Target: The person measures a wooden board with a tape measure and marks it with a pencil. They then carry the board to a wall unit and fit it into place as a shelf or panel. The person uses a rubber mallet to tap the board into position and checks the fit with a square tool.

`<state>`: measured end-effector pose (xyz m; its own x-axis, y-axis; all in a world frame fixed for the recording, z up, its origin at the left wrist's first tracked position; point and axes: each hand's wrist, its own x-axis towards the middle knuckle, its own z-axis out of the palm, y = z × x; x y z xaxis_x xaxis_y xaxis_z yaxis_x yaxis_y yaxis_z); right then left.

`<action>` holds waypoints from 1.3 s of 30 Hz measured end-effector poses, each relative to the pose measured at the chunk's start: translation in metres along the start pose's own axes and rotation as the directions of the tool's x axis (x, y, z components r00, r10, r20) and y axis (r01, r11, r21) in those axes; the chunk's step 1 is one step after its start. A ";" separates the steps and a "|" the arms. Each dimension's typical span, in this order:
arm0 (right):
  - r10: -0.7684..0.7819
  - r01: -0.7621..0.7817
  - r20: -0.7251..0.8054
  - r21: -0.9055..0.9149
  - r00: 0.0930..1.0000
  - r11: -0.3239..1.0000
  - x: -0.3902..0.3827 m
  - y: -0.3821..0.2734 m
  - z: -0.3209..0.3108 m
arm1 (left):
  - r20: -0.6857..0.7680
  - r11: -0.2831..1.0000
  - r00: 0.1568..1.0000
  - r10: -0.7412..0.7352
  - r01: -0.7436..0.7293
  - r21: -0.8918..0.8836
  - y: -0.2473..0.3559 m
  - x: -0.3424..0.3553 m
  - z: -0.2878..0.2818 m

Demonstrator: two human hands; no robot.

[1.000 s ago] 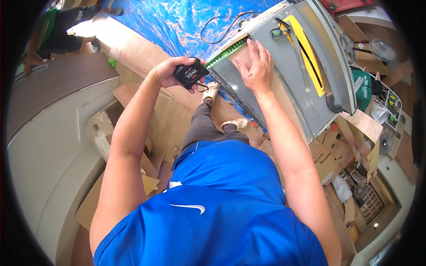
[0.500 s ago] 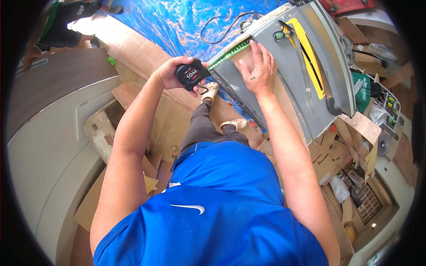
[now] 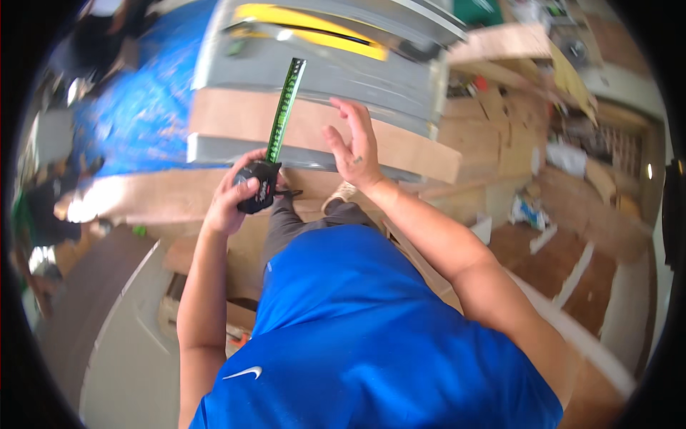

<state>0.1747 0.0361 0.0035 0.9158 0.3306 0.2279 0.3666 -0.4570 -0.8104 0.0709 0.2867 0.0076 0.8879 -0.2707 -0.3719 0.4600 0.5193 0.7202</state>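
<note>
My left hand (image 3: 223, 206) is closed round a black tape measure (image 3: 255, 191), whose green blade (image 3: 286, 100) sticks out upward over the grey metal worktop (image 3: 332, 82). A narrow light wooden board (image 3: 421, 154) lies across that worktop, under the blade. My right hand (image 3: 355, 154) hovers right of the blade with fingers apart and holding nothing; it seems raised off the board. A long yellow piece with a dark slot (image 3: 311, 28) is on the worktop beyond the tape's tip. Motion blurs much of the surroundings.
A blue sheet (image 3: 143, 107) covers the floor at left, bordered by a long plywood plank (image 3: 143, 189). Blurred people (image 3: 93, 39) are at the far left. Cardboard and wood pieces (image 3: 486, 114) crowd the right, with a pale panel (image 3: 125, 350) at lower left.
My view has swung, so the worktop now lies crosswise ahead. My right hand has left the tape's end and board. My left hand has moved lower in view, the blade now pointing upward.
</note>
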 end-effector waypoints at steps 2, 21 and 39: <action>0.121 -0.118 -0.169 0.029 0.978 0.993 -0.051 0.057 -0.069 | 0.094 0.994 0.991 -0.093 0.098 -0.047 -0.031 0.030 0.052; 0.771 -0.541 -0.073 0.671 0.633 0.507 -0.159 0.218 -0.264 | 0.316 0.844 0.837 -0.447 0.512 -0.161 -0.290 0.118 0.298; 0.671 -0.537 -0.043 0.563 0.741 0.628 -0.156 0.241 -0.265 | 0.298 0.751 0.820 -0.489 0.570 -0.335 -0.310 0.101 0.293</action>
<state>0.1637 -0.3447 -0.0840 0.9311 -0.0968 -0.3517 -0.3533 0.0008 -0.9355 0.0171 -0.1395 -0.0814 0.5021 -0.7176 -0.4826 0.8518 0.5067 0.1328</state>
